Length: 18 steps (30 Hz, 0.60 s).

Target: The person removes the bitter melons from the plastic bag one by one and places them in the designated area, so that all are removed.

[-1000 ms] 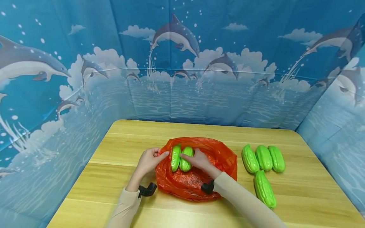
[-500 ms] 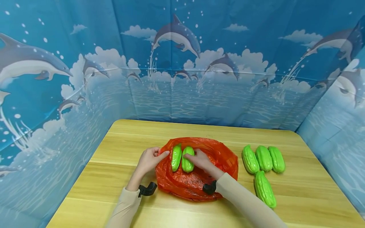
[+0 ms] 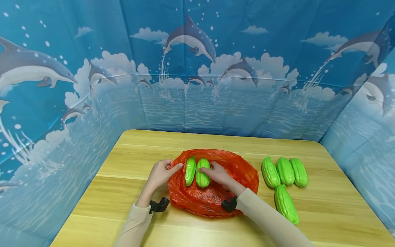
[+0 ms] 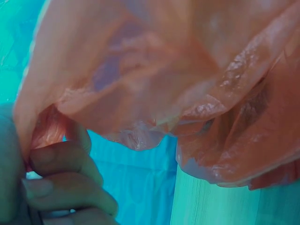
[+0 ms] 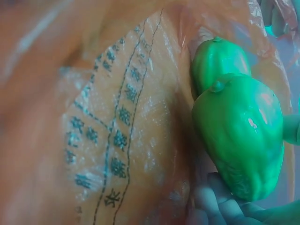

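Observation:
A red plastic bag [image 3: 206, 207] lies with its mouth wide on the table. My left hand [image 3: 161, 172] pinches the bag's left rim between thumb and fingers; the left wrist view shows the thin film [image 4: 140, 70] running up from those fingers. Inside the bag, my right hand [image 3: 219, 174] grips a bright green, ridged bitter melon [image 3: 203, 180], thumb on top and fingers at its far end. Another bitter melon [image 3: 190, 173] lies beside it against the left wall. In the right wrist view, the gripped melon [image 5: 241, 131] overlaps the other one [image 5: 220, 61].
To the bag's right, three bitter melons lie side by side: a left one [image 3: 270, 173], a middle one [image 3: 285, 171] and a right one [image 3: 299, 172]. A further melon [image 3: 286, 204] lies nearer the front. A dolphin-print curtain [image 3: 197, 103] stands behind the wooden table [image 3: 123, 192].
My right hand has shifted slightly to the right with the gripped bitter melon, leaving a small gap to the other. The left hand keeps its hold on the bag's rim.

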Available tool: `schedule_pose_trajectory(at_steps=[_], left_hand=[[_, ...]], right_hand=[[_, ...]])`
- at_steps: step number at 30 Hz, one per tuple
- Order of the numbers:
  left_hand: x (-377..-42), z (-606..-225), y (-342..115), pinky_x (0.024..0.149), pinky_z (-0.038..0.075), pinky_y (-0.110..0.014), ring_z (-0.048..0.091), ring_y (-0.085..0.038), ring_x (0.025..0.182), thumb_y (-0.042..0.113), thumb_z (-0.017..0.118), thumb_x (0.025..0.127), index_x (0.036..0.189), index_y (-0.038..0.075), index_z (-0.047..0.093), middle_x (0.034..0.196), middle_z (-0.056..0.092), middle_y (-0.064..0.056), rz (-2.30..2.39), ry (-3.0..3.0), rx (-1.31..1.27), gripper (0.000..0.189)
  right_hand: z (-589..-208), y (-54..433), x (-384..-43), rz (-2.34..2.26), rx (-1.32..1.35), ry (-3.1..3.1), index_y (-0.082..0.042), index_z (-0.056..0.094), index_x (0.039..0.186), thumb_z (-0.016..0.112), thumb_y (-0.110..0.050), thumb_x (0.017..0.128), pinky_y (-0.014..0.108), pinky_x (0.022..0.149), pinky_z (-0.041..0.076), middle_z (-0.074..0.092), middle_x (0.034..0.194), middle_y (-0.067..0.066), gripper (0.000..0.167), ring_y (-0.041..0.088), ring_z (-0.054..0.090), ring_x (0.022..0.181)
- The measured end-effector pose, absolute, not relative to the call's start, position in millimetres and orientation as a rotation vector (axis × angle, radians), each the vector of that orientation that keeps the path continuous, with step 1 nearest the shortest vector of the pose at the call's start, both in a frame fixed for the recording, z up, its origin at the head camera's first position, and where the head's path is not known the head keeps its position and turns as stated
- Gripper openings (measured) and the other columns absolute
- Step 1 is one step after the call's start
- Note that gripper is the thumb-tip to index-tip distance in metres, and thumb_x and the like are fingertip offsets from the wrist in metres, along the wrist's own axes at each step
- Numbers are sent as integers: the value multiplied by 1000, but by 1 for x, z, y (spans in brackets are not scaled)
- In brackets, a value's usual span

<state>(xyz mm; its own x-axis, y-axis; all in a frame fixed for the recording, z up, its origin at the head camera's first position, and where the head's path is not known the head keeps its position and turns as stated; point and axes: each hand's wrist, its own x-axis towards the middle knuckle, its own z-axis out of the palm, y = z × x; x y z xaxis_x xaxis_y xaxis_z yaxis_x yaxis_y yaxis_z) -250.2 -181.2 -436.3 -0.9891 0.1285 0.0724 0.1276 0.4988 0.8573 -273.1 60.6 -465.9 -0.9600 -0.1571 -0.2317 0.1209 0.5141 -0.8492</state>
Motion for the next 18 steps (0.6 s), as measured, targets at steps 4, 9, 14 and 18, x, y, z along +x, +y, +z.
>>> schedule_pose_trajectory(at_steps=[4, 9, 14, 18], left_hand=[[-250, -436, -181, 52, 35, -27, 43, -13, 48, 45, 68, 85, 64, 11, 49, 51, 40, 2, 1562, 2711, 238, 44], [-250, -437, -181, 51, 34, -27, 43, -13, 48, 43, 68, 86, 64, 11, 48, 51, 40, 2, 1570, 2710, 235, 43], [-251, -437, -181, 51, 34, -26, 42, -13, 48, 43, 68, 86, 64, 12, 48, 51, 39, 2, 1568, 2719, 235, 43], [-251, -437, -182, 52, 33, -27, 40, -13, 48, 42, 68, 86, 64, 11, 47, 51, 37, 2, 1556, 2733, 231, 43]], right_hand=[[-464, 62, -271, -1443, -43, 2466, 3, 45, 132, 67, -48, 84, 34, 70, 44, 56, 103, 10, 74, 20, 53, 84], [-459, 63, -268, -1479, -49, 2444, 3, 46, 130, 68, -46, 84, 31, 63, 43, 57, 93, 9, 71, 18, 52, 74], [-454, 64, -264, -1522, -51, 2421, 3, 43, 132, 69, -43, 84, 36, 66, 47, 57, 92, 9, 72, 17, 54, 72], [-452, 65, -263, -1539, -66, 2418, 3, 42, 134, 70, -42, 84, 40, 69, 48, 57, 94, 9, 73, 16, 56, 73]])
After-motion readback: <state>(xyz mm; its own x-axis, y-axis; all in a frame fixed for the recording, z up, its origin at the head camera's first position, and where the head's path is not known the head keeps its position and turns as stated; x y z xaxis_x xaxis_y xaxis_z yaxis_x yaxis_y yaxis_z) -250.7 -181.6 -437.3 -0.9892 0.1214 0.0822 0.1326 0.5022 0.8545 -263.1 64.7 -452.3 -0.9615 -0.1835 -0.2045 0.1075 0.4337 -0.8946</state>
